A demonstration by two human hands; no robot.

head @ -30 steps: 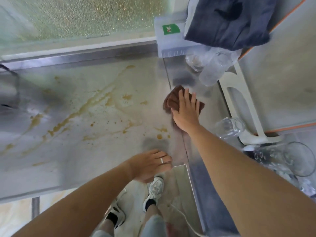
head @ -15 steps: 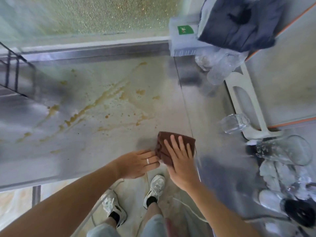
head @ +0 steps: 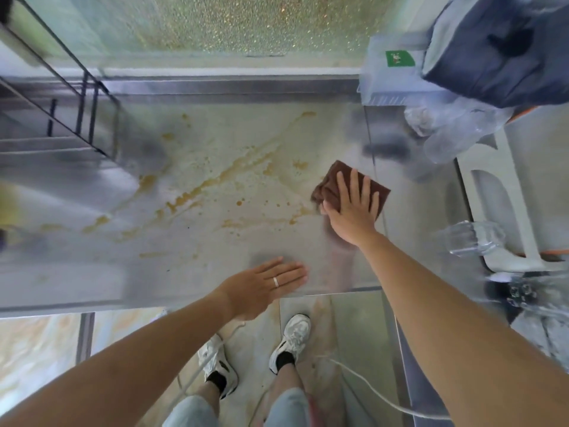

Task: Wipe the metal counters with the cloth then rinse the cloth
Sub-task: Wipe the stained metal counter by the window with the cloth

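A brown cloth (head: 334, 180) lies on the metal counter (head: 191, 263) near its right edge. My right hand (head: 351, 211) presses flat on the cloth with the fingers spread, covering most of it. Brown-yellow streaks and spots (head: 215, 186) run across the middle of the counter to the left of the cloth. My left hand (head: 264, 286), with a ring on one finger, rests flat on the counter's front edge and holds nothing.
A second metal counter (head: 412, 211) adjoins on the right, with clear glasses (head: 471, 237), a white rack (head: 505, 217) and a dark blue bundle (head: 498, 47) on a plastic box. A black wire rack (head: 70, 118) stands at the far left. A white cable (head: 385, 399) crosses the floor.
My right hand has pushed the cloth away from the counter's front edge toward the back. Before that it pulled the cloth toward me. My left hand has stayed at the front edge.
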